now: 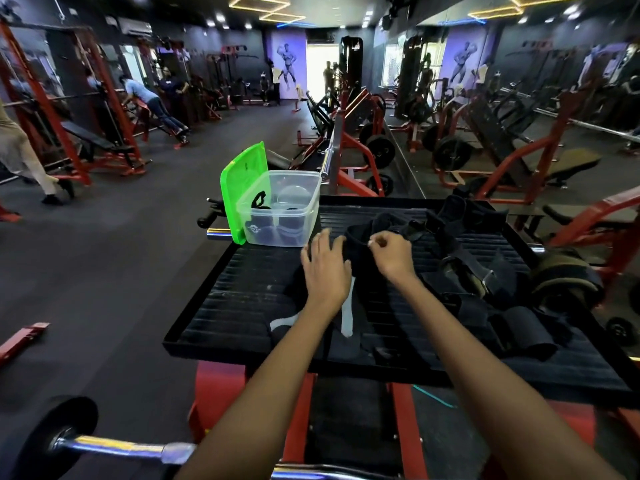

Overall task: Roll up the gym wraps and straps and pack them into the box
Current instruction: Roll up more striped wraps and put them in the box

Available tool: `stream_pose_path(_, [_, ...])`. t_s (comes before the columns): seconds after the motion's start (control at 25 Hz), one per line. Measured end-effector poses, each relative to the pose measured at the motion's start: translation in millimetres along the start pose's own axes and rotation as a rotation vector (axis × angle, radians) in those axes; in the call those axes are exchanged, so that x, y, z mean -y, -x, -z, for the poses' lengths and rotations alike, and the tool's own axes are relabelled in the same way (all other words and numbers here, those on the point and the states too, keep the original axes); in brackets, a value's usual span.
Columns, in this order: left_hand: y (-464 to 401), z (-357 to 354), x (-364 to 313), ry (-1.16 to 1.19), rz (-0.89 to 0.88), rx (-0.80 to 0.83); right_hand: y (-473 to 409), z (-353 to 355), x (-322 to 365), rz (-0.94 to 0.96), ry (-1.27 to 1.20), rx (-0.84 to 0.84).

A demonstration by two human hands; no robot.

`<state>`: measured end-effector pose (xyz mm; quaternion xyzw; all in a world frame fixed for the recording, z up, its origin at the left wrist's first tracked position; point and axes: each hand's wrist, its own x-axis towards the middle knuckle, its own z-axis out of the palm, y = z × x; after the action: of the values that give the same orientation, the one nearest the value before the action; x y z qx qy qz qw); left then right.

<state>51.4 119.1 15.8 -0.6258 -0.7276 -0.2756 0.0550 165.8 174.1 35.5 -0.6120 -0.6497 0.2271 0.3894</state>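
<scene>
A clear plastic box [310, 206] stands at the far left corner of the black ribbed platform [242, 289], its green lid [242, 188] propped upright against its left side. Dark rolled wraps lie inside it. A black wrap [360, 237] lies on the platform in front of me. My right hand [391, 252] pinches its upper edge. My left hand [325, 268] rests flat on the wrap with fingers spread. More black straps and wraps [460, 268] lie in a heap to the right, and a rolled one [523, 327] sits at the near right.
The platform belongs to a red leg-press frame [221, 386]. A chrome barbell with a black plate [55, 441] crosses the lower left. Weight plates [561, 282] sit just right of the platform. Red machines and several people fill the gym behind.
</scene>
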Motion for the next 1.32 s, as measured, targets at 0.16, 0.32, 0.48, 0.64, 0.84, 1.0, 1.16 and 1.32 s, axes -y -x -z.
stream_pose_path(0.16, [-37, -5, -9, 0.065, 0.179, 0.173, -47, -15, -3, 0.012, 0.116, 0.346])
stream_pose_path(0.32, [-43, -24, 1, 0.113, 0.193, 0.180, -60, -34, -23, -0.005, 0.104, 0.375])
stream_pose_path(0.48, [-44, -35, 17, 0.184, 0.127, 0.085, -66, -35, -24, -0.098, 0.188, 0.110])
stream_pose_path(0.64, [-44, -39, 33, 0.288, 0.180, 0.047, -82, 9, -20, -0.116, 0.335, -0.209])
stream_pose_path(0.84, [-53, -31, 32, 0.291, 0.262, 0.187, -78, 22, -43, -0.106, 0.799, -0.080])
stream_pose_path(1.0, [-48, -22, 42, 0.430, 0.183, 0.203, -44, 7, -53, -0.184, 0.779, 0.150])
stream_pose_path(1.16, [-33, 2, 56, 0.413, 0.147, 0.145, -24, -2, -20, -0.029, 0.653, 0.078])
stream_pose_path(1.32, [5, 27, 62, 0.511, 0.268, -0.043, 21, -13, 5, -0.087, 0.289, 0.336])
